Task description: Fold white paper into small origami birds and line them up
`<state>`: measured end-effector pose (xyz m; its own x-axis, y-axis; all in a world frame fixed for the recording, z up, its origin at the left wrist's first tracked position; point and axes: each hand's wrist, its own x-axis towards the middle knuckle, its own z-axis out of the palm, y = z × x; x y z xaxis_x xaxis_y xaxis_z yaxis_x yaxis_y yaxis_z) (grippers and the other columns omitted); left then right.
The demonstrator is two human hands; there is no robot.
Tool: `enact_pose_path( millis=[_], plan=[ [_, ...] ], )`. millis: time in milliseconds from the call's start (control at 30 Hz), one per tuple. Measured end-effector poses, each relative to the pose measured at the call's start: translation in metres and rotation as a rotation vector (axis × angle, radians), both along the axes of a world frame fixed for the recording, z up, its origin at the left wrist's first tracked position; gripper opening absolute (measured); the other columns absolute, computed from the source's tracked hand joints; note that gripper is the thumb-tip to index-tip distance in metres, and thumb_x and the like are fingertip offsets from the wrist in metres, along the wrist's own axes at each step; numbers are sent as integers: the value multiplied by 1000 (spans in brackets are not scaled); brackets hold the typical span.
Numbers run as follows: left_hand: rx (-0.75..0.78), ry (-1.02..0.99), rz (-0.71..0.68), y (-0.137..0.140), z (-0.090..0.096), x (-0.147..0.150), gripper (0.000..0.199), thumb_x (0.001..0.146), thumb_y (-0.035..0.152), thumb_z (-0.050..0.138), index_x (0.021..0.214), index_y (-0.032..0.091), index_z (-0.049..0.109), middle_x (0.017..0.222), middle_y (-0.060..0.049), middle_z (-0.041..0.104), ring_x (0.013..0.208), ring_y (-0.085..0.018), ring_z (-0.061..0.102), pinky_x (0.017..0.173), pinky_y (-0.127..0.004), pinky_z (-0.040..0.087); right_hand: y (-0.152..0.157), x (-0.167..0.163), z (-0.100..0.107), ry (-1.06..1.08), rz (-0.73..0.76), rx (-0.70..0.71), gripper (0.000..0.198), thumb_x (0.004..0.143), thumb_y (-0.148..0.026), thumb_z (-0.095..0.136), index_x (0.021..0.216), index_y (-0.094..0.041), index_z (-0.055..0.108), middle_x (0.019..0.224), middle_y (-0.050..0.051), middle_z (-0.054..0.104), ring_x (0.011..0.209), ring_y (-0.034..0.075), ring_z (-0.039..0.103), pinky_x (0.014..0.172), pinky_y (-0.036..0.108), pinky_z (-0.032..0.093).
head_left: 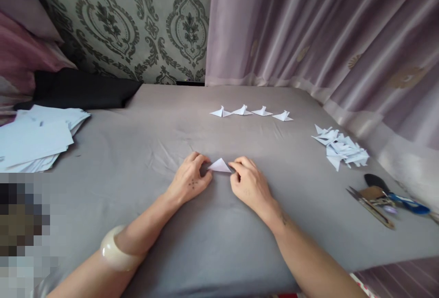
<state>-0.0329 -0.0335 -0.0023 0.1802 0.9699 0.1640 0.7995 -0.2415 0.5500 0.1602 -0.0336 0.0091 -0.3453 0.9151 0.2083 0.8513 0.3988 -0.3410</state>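
A small white folded paper triangle (220, 166) stands low over the grey cloth, its point upward. My left hand (192, 177) pinches its left corner between thumb and fingers, and a pale bangle (118, 250) circles that forearm. At the opposite corner, my right hand (249, 181) has its thumb and index finger closed on the paper's tip. Farther back, several white folded paper birds (243, 110) sit in a row.
On the right lies a heap of folded paper pieces (343, 148), with snips (372, 209) and blue-handled scissors (409, 203) nearer me. A stack of white paper (37, 135) rests at left before a black cloth (78, 88). Purple curtains (274, 28) hang behind the grey-covered surface (137, 142).
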Motion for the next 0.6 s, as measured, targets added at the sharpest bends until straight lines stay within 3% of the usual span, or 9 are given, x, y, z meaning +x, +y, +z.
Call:
enact_pose_path(
  millis=[233, 367, 600],
  plan=[
    [-34, -165, -4, 5, 4, 2, 12, 85, 26, 54, 84, 19, 64, 83, -4, 64, 78, -18, 60, 72, -29, 48, 3, -10, -7, 283, -5, -70, 22, 85, -21, 57, 105, -24, 65, 91, 3, 67, 85, 17, 62, 75, 27, 48],
    [-81, -211, -15, 2, 10, 4, 12, 83, 25, 53, 82, 20, 64, 77, -1, 66, 69, -15, 59, 66, -26, 47, 4, -11, -11, 339, 10, -58, 16, 85, -19, 58, 99, -24, 65, 94, 2, 68, 84, 15, 63, 76, 27, 48],
    [-12, -200, -54, 1, 4, 1, 11, 79, 24, 57, 87, 20, 64, 80, -2, 64, 69, -15, 58, 66, -26, 47, 3, -9, -13, 352, 37, -42, 17, 84, -20, 59, 99, -25, 63, 103, 2, 61, 81, 13, 62, 68, 24, 49]
  ],
)
